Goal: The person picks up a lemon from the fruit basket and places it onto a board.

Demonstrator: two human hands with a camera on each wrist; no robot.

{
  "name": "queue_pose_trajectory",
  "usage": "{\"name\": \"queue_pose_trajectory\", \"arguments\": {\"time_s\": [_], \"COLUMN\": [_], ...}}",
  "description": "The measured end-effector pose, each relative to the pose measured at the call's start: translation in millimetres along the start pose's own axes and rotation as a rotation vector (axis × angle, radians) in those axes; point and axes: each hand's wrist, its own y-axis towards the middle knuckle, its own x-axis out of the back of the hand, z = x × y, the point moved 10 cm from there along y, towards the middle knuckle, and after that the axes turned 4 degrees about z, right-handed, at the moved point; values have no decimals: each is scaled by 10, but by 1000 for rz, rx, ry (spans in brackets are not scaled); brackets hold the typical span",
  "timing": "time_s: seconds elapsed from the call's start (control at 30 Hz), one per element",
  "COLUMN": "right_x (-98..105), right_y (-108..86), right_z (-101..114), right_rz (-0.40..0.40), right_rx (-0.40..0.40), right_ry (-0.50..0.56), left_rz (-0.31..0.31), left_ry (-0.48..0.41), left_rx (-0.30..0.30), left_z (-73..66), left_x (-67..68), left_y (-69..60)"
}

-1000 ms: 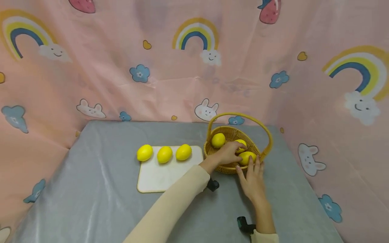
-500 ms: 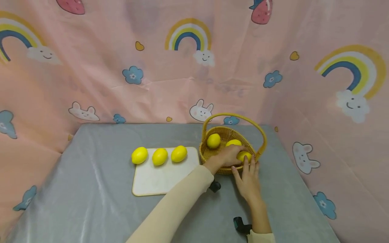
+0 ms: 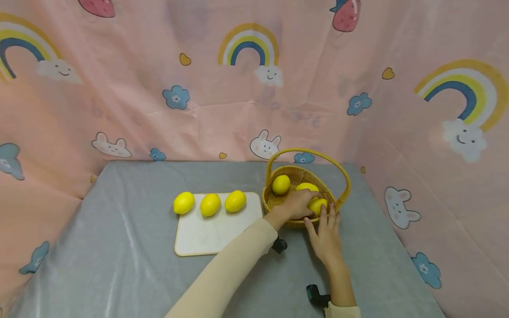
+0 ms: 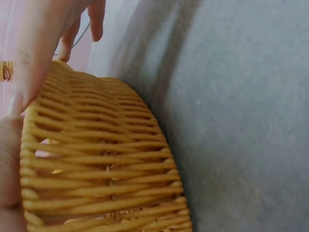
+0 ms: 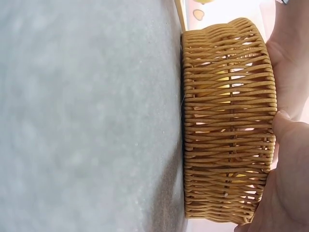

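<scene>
A yellow wicker basket (image 3: 292,224) with a tall arched handle stands at the right of the table. Inside it are three lemons: one at the left (image 3: 281,184), one at the back (image 3: 307,187) and one near the front right (image 3: 318,206). My left hand (image 3: 293,205) reaches over the rim, with thumb and fingers curved round the front-right lemon. My right hand (image 3: 327,240) rests at the front rim, its fingers fairly straight and the fingertips next to that lemon. Both wrist views show the basket's woven side (image 4: 101,159); there the lemons show only through gaps.
Left of the basket lies a white board (image 3: 210,236) with three lemons in a row along its far edge; the leftmost lemon (image 3: 184,203) overhangs the corner. A grey cloth (image 3: 119,247) covers the table. Pink printed curtains (image 3: 246,106) hang behind and at both sides.
My left hand has closed in on the front-right lemon, which shifts slightly left in the basket. The right hand stays by the rim. The head view has turned slightly.
</scene>
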Motion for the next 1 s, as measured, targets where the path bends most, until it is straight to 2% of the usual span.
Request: {"name": "queue_pose_trajectory", "arguments": {"time_s": [0.17,0.37,0.67,1.0], "right_x": [11,16,24,14], "right_y": [1,-1,11,18], "right_z": [11,15,18,13], "right_rz": [-10,-17,-18,-1], "right_rx": [4,6,13,2], "right_ry": [-3,-2,-4,-10], "left_rz": [27,26,-53,-103], "left_ry": [-20,-41,-99,-162], "left_rx": [-10,1,-48,-34], "left_z": [48,132,126,151], "left_x": [7,38,224,459], "left_y": [-81,-151,-244,-414]}}
